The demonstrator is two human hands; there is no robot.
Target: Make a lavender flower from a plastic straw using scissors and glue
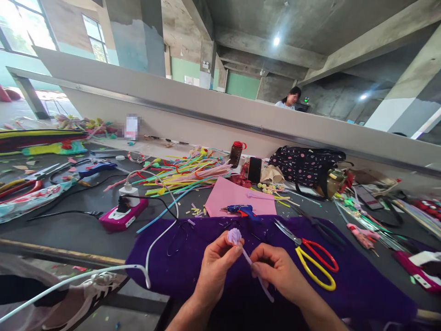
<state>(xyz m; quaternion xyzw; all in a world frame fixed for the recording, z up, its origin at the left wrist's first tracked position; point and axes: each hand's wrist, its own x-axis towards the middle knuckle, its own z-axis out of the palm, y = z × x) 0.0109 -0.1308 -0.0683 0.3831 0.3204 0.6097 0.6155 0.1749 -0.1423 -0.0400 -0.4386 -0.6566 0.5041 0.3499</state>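
My left hand [217, 265] pinches the coiled lilac end of a pipe cleaner [235, 236], rolled into a small rosette. My right hand [275, 271] is closed round the same pipe cleaner's straight tail, which runs down between the hands and pokes out below. Both hands hover over a purple felt cloth [344, 285] spread on the dark table. Red-and-yellow scissors [313, 262] lie on the cloth just right of my right hand.
A blue glue gun [241, 210] rests on a pink sheet [227, 195]. Several coloured pipe cleaners [186, 177] are piled behind, near a pink power strip [122, 216], a dotted bag [306, 165], a phone [254, 169] and a bottle [236, 153]. A person sits beyond the partition [291, 98].
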